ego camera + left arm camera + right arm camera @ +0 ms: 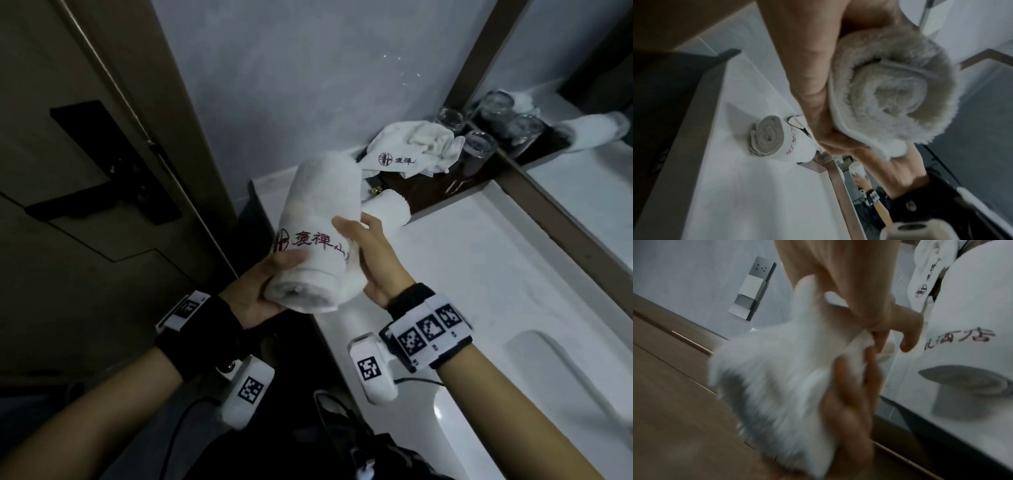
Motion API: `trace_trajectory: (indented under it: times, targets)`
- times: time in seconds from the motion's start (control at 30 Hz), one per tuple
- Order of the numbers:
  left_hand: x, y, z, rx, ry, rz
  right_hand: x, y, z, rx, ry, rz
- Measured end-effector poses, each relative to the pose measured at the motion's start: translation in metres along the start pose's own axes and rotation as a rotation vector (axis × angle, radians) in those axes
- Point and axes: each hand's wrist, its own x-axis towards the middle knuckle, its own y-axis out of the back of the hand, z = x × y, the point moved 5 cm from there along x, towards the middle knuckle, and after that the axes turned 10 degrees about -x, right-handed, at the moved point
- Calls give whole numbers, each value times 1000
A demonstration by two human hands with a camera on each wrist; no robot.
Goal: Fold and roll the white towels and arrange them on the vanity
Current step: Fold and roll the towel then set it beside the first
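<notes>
A rolled white towel [318, 219] with red lettering is held tilted in the air over the left end of the vanity [462, 274]. My left hand [270, 284] grips its near end from the left and below; in the left wrist view the spiral end [890, 97] lies against the palm. My right hand [359, 246] holds its right side, thumb on top, and the fingers [879, 331] pinch the terry cloth. A second rolled towel [387, 209] lies on the counter just behind. A crumpled white towel [411, 144] sits further back.
A dark tray [431, 192] in the back corner holds the crumpled towel and upturned glasses [478, 147]. A framed mirror [565, 212] runs along the right. The sink basin [548, 377] is near right. A brown door [85, 171] with a dark handle stands at left.
</notes>
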Motion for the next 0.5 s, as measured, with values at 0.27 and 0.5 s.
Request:
trace_trajectory:
  times: [0.27,0.5]
  targets:
    - [17,29,33,45,163,19,50,12,-31,93,-171,26]
    - [51,53,89,238,195,85,107,15,-59,-188,-104,-60]
